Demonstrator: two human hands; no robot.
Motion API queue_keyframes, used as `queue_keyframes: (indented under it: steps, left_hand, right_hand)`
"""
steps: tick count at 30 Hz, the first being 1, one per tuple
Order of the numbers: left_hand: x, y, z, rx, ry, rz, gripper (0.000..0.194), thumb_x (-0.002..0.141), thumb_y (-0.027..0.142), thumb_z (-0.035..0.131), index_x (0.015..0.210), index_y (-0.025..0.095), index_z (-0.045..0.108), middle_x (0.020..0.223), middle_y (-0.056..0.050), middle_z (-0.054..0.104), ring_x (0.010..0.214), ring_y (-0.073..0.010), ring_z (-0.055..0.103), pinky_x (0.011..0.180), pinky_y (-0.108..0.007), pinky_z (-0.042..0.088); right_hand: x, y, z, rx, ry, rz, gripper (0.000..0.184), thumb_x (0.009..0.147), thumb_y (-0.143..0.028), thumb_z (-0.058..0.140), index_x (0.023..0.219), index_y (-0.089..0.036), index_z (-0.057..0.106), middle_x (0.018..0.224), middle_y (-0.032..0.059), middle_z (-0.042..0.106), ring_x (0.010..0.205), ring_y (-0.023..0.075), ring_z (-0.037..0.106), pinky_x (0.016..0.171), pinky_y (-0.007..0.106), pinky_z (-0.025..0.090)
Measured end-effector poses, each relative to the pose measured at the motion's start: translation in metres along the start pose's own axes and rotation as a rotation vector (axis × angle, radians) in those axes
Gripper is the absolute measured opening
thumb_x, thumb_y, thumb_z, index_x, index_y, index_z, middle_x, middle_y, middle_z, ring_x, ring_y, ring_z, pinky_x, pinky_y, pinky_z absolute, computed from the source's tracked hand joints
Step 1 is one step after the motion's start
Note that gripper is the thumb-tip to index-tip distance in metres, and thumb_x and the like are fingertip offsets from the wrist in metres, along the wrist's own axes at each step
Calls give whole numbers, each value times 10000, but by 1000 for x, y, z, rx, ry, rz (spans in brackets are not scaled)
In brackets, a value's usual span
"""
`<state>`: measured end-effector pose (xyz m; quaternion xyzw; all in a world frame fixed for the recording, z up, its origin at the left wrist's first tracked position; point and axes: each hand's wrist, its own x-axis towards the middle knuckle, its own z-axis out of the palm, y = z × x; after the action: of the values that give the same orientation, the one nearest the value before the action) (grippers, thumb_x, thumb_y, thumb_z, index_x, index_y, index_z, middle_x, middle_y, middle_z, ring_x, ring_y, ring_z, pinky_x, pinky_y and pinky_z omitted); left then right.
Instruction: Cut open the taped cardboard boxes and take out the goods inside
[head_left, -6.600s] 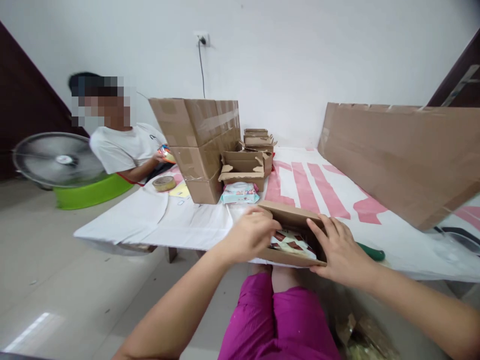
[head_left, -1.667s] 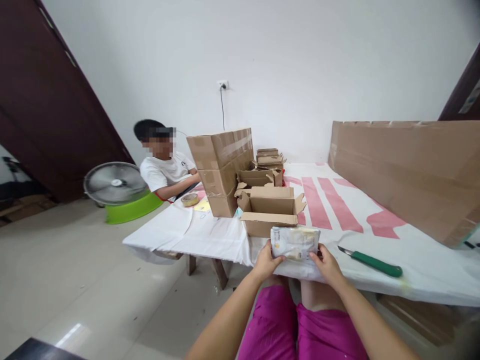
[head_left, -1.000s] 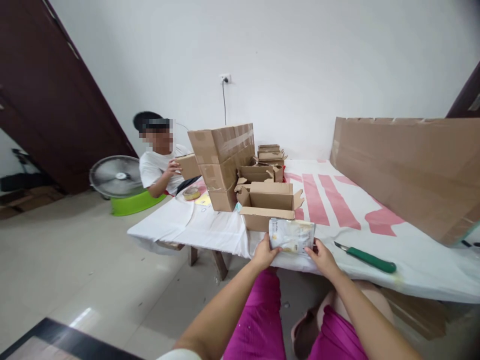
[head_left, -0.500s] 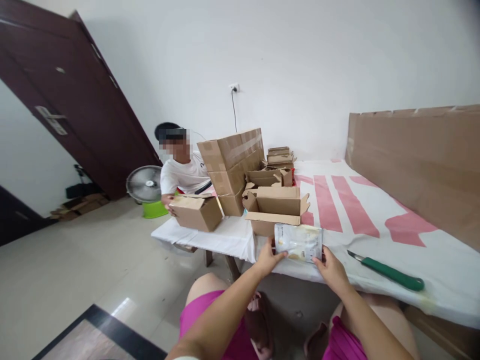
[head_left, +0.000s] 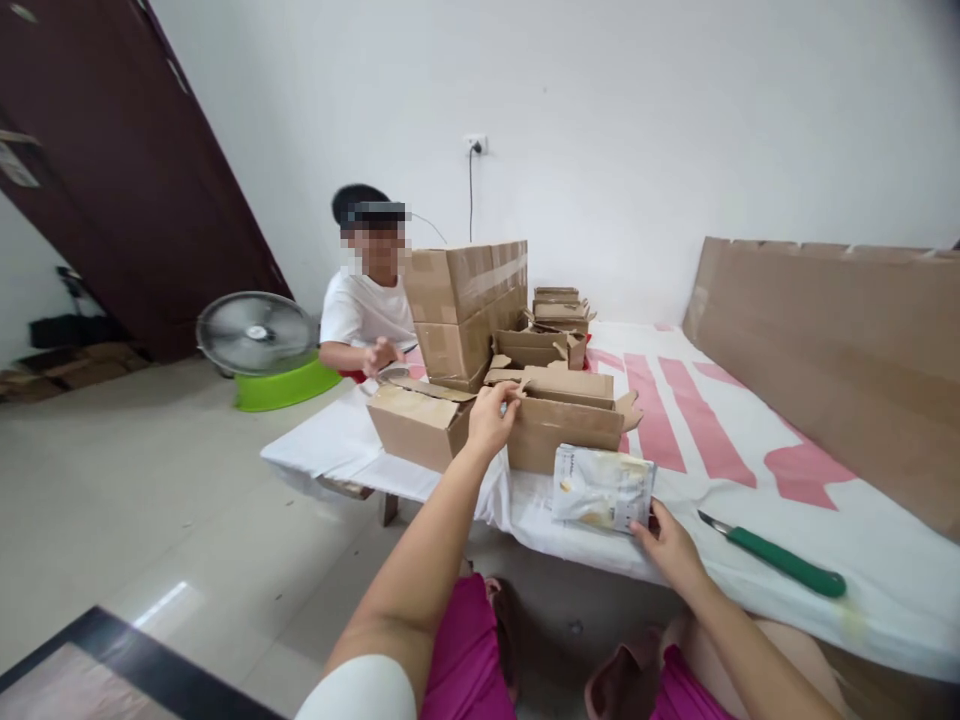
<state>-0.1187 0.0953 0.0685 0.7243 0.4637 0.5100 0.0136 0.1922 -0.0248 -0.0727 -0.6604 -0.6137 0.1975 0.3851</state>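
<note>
A silver-white printed pouch (head_left: 604,488) is at the table's near edge. My right hand (head_left: 666,545) pinches its right side, thumb on top. My left hand (head_left: 493,420) is at the left end of an open cardboard box (head_left: 564,432), its fingers closed on the box's end flap. That box stands just behind the pouch, with its right flap sticking out. Left of my left hand lies a smaller-looking cardboard box (head_left: 416,425) with its top flaps partly closed. To the right of my right hand lies a green-handled utility knife (head_left: 784,560), blade out.
Stacked taped cartons (head_left: 469,310) stand behind my left hand, with more open boxes (head_left: 561,310) beyond. A co-worker (head_left: 367,310) sits at the far left, a hand near a tape roll (head_left: 394,374). A large cardboard sheet (head_left: 832,340) edges the right side; a fan (head_left: 257,333) stands behind.
My left hand has left the pouch and moved up to the open box. The right hand keeps the pouch. The co-worker's hand has let go of the left box, which now sits nearer me.
</note>
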Motion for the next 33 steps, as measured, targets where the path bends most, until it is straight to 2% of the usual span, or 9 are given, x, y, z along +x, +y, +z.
queue_keyframes:
  steps: [4, 7, 12, 14, 18, 21, 23, 28, 33]
  left_hand:
    - [-7, -3, 9, -63, 51, -22, 164, 844, 203, 538, 947, 226, 664, 947, -62, 634, 939, -226, 548, 882, -356, 438]
    - [-11, 1, 25, -213, 104, -146, 212, 834, 229, 547, 1026, 201, 631, 821, -26, 605, 747, -172, 555, 738, -299, 457]
    - [-10, 11, 52, -378, -26, -220, 146, 794, 309, 602, 830, 177, 652, 696, 10, 615, 654, -144, 549, 660, -262, 438]
    - [-10, 10, 54, -398, -33, -235, 200, 816, 346, 566, 746, 172, 637, 679, 3, 616, 657, -154, 557, 643, -265, 438]
    - [-10, 1, 45, -404, -3, -264, 268, 843, 390, 519, 699, 180, 603, 691, -7, 598, 719, -176, 569, 706, -294, 460]
    - [-11, -2, 39, -392, 70, -202, 268, 853, 397, 516, 712, 185, 598, 943, -48, 642, 978, -207, 575, 914, -333, 432]
    - [-13, -2, 41, -404, 54, -190, 281, 883, 394, 473, 753, 182, 605, 1047, -60, 649, 1056, -205, 570, 954, -331, 420]
    - [-18, -2, 56, -326, 37, -296, 320, 882, 362, 465, 616, 189, 505, 841, -54, 669, 921, -210, 610, 841, -323, 455]
    - [-20, -3, 59, -304, 60, -271, 333, 866, 316, 484, 557, 203, 435, 830, -49, 658, 948, -209, 604, 860, -322, 441]
  right_hand:
    - [15, -18, -7, 18, -63, -48, 467, 725, -414, 541, 1135, -205, 615, 1004, 80, 729, 770, 235, 666, 729, 355, 523]
    - [28, -31, -2, 7, -83, -94, 474, 732, -399, 540, 1156, -202, 618, 986, 74, 732, 711, 218, 647, 703, 350, 525]
    - [28, -38, 24, -9, -68, -115, 473, 776, -442, 495, 1156, -188, 614, 1085, 118, 706, 922, 275, 661, 821, 386, 519]
    - [21, -38, 31, -21, -38, -110, 505, 801, -473, 473, 1189, -172, 589, 1098, 136, 694, 949, 279, 654, 839, 385, 511]
    - [10, -36, 31, -45, -15, -99, 531, 803, -469, 491, 1224, -152, 554, 876, 94, 703, 734, 237, 644, 712, 353, 522]
    - [9, -33, 25, -45, 21, -131, 498, 802, -450, 493, 1201, -162, 565, 981, 113, 694, 847, 250, 643, 784, 367, 516]
    - [10, -31, 21, -72, 15, -134, 486, 788, -445, 507, 1179, -166, 578, 1036, 129, 686, 932, 274, 630, 839, 399, 503]
    - [16, -28, 2, -82, -37, -145, 514, 789, -489, 526, 1173, -154, 590, 1083, 147, 679, 978, 286, 624, 880, 429, 492]
    - [22, -5, -60, -319, 74, -182, 443, 814, -502, 497, 1116, -213, 644, 1152, 119, 667, 1084, 298, 586, 953, 452, 444]
